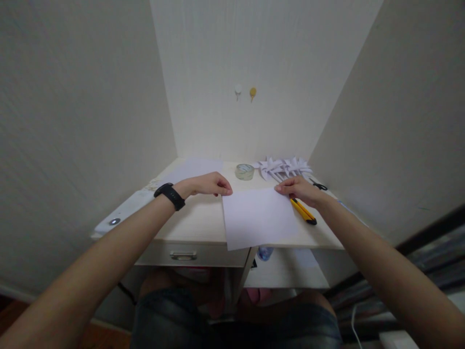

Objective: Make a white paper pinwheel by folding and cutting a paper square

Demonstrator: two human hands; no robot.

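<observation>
Both hands, left hand (209, 185) and right hand (300, 190), pin the paper sheet's (258, 218) far corners flat on the counter (196, 220), fingers seemingly closed; overhanging near edge could slip or crease.

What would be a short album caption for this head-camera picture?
Both hands, left hand and right hand, press a white paper sheet on the desk.

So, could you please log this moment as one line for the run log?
left hand: on far left corner of white paper sheet | right hand: on far right corner | yellow utility knife: beside sheet | tape roll: behind
</observation>
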